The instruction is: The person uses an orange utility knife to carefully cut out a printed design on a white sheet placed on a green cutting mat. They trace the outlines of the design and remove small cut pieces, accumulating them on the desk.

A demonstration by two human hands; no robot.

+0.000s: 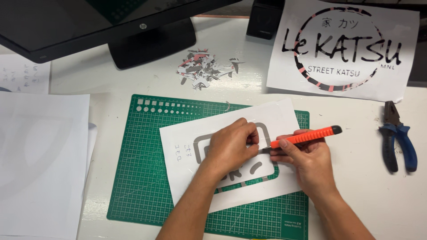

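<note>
Green cutting mat [142,186] holds a white stencil sheet [187,178]. Left hand [229,146] presses it flat; right hand [311,162] grips an orange utility knife [307,137], lengthwise left-right, blade pointing left.

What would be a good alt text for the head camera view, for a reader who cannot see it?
A right hand holds an orange utility knife to a white sheet with a grey design, which the left hand presses onto a green cutting mat. Blue-handled pliers, paper scraps and a monitor are nearby.

Knife blade tip [263,151] hidden behind left hand [231,149]; monitor [89,22] cropped.
</note>
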